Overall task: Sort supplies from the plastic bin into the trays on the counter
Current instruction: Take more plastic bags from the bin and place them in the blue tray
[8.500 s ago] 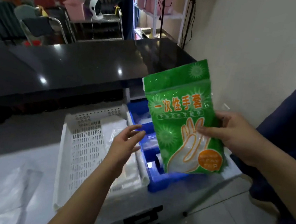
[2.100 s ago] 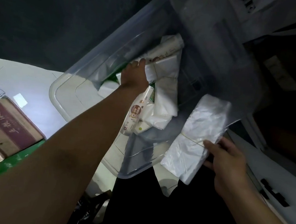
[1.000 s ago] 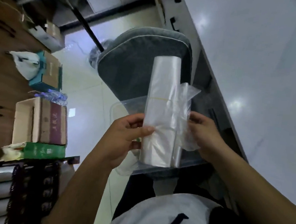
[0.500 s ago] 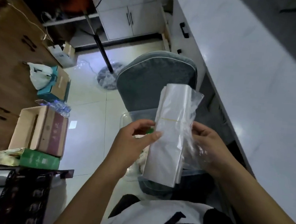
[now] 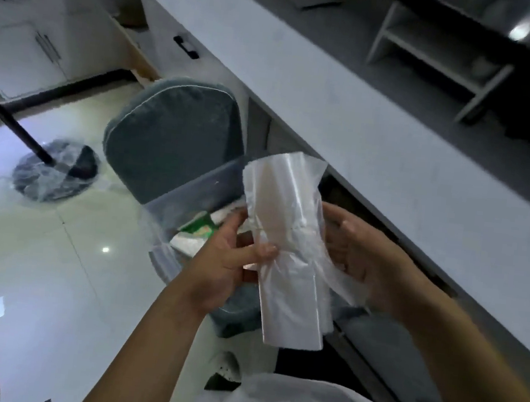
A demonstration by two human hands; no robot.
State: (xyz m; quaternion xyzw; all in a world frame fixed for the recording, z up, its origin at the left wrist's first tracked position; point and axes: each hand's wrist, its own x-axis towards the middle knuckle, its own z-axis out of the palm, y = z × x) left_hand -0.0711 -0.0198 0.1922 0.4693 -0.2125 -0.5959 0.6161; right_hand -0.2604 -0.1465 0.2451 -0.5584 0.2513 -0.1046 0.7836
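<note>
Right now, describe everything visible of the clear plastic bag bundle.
The bundle of clear plastic bags is a flat, folded stack of thin, glossy translucent film, held nearly upright in the air, its top leaning left. A thin band crosses its middle. The left hand pinches its left edge; the right hand holds the right, where loose film spills out.

The bundle of bags point(image 5: 287, 252) is thin translucent plastic film, glossy and creased, and the bin point(image 5: 199, 189) behind it is clear, smooth hard plastic. The chair point(image 5: 171, 145) at the far side wears matt grey-blue cloth with pale piping, over a glossy tiled floor point(image 5: 54, 260) on the left. The table point(image 5: 378, 140) on the right looks pale, smooth and faintly sheened.
</note>
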